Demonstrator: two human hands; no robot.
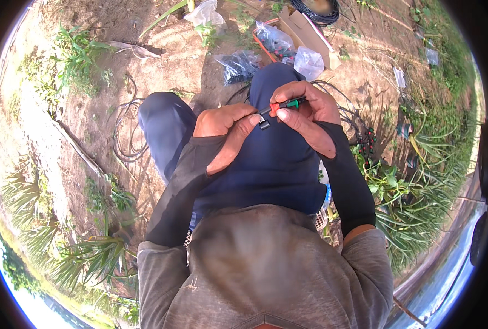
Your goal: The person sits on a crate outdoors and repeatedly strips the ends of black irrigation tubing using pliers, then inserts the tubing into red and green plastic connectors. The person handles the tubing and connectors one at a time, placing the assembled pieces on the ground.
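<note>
My right hand (307,112) pinches a small irrigation fitting (285,104) with a red middle and a green end, held level above my knees. My left hand (227,131) grips a small black connector piece (263,123) at the fitting's left end, fingers closed around it. The two hands almost touch over my dark blue trousers (266,170). Black sleeves cover both forearms.
Bare soil lies ahead, with clear plastic bags of small dark parts (238,66) and a cardboard box (309,33) beyond my knees. Thin black tubing (124,137) loops on the ground at left and right. Grass and palm-like plants (408,192) crowd the right side.
</note>
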